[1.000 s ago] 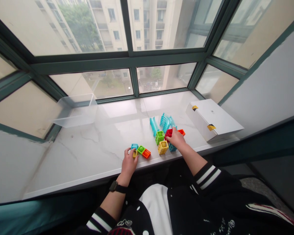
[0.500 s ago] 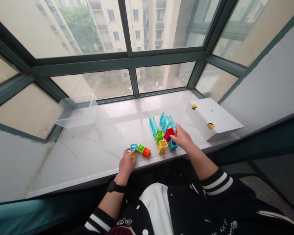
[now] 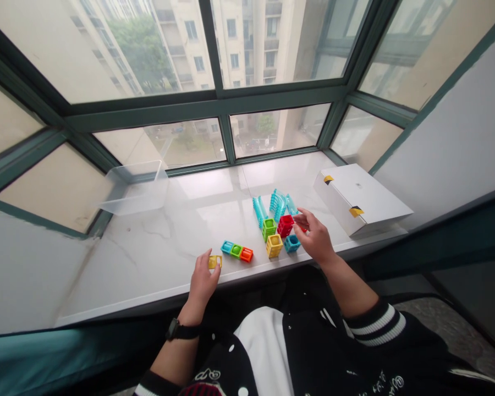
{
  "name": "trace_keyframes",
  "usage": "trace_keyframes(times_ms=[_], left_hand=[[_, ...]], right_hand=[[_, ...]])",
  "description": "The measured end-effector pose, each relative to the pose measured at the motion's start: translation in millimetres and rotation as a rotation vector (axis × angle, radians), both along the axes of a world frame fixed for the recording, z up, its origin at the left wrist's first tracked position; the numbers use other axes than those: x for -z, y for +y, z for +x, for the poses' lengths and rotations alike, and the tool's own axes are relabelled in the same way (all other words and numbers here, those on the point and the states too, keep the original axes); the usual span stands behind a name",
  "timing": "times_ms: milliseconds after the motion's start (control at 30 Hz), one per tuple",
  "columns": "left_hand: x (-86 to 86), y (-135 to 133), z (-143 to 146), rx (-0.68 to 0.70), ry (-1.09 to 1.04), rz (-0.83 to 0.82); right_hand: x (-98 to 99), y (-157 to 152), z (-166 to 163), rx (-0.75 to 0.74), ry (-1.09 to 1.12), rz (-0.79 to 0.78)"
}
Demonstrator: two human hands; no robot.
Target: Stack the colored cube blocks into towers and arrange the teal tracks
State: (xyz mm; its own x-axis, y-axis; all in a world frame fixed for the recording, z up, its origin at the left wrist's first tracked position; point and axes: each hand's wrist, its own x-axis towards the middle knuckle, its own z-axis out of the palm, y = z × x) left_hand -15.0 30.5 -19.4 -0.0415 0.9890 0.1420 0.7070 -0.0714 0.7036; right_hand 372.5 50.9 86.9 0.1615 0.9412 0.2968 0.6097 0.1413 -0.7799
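Note:
My left hand (image 3: 203, 278) has its fingers and thumb round a yellow toy block (image 3: 213, 262) near the sill's front edge. To its right lies a joined row made of a blue block (image 3: 226, 247), a green block (image 3: 236, 251) and an orange block (image 3: 246, 254). My right hand (image 3: 317, 237) grips a red-orange block (image 3: 302, 227), mostly covered by the fingers. Beside that hand stand a red block (image 3: 285, 226) and a blue cube (image 3: 291, 243). Further left are a yellow cube (image 3: 274, 246) and a green cube (image 3: 268, 230).
Clear turquoise track pieces (image 3: 278, 204) lie behind the cubes. At the back left is a transparent plastic bin (image 3: 136, 192). A white box (image 3: 363, 198) with yellow-black tabs stands on the right. Windows border the marble sill (image 3: 157, 258).
My left hand has moved left, and the yellow block is now apart from the blue-green-orange row. The right hand has shifted slightly right, away from the red block, with the red-orange block.

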Motion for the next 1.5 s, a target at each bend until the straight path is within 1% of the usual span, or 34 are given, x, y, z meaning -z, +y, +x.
trace_keyframes(times_ms=[100, 200, 300, 400, 533, 600, 700, 800, 867, 933, 1033, 1167, 1267, 1400, 1500], left_hand=[[-13.8, -0.4, 2.8, -0.009, -0.144, 0.001], [-26.8, -2.4, 11.5, 0.008, -0.385, -0.052], [-40.2, -5.6, 21.6, 0.024, -0.605, -0.099], [-52.5, -8.2, 28.7, 0.021, -0.715, -0.13], [-60.4, -10.8, 35.8, 0.027, -0.833, -0.175], [-62.5, -13.0, 41.7, 0.057, -0.894, -0.19], [-69.5, -18.2, 55.2, 0.156, -0.948, -0.199], [-80.9, -23.0, 70.6, 0.273, -0.982, -0.198], [-87.4, -24.7, 79.3, 0.337, -1.0, -0.188], [-91.1, -24.9, 86.6, 0.388, -1.007, -0.181], [-90.4, -23.2, 96.4, 0.435, -0.984, -0.17], [-81.3, -16.2, 108.5, 0.424, -0.876, -0.132], [-69.6, -6.7, 115.9, 0.41, -0.759, -0.107], [-49.9, 9.0, 125.3, 0.383, -0.573, -0.087], [-36.4, 19.8, 135.4, 0.39, -0.463, -0.08]], right_hand=[[1.7, -5.1, -11.4, -0.096, 0.023, 0.105], [4.7, -9.5, -23.6, -0.224, 0.033, 0.21], [5.8, -15.1, -35.0, -0.324, 0.006, 0.246], [5.3, -22.0, -44.6, -0.395, -0.011, 0.241], [5.1, -30.4, -56.0, -0.459, -0.006, 0.196], [5.9, -33.5, -62.8, -0.491, 0.044, 0.145], [9.3, -35.8, -75.2, -0.564, 0.18, -0.012], [14.9, -35.3, -85.2, -0.642, 0.301, -0.168], [18.5, -34.2, -87.7, -0.66, 0.351, -0.214], [20.7, -32.8, -86.4, -0.651, 0.404, -0.226], [20.3, -30.8, -79.1, -0.635, 0.491, -0.24], [17.6, -27.9, -62.0, -0.564, 0.54, -0.264], [18.8, -24.7, -44.3, -0.468, 0.555, -0.253], [24.8, -19.4, -19.1, -0.339, 0.549, -0.214], [28.6, -16.4, -5.5, -0.268, 0.536, -0.191]])
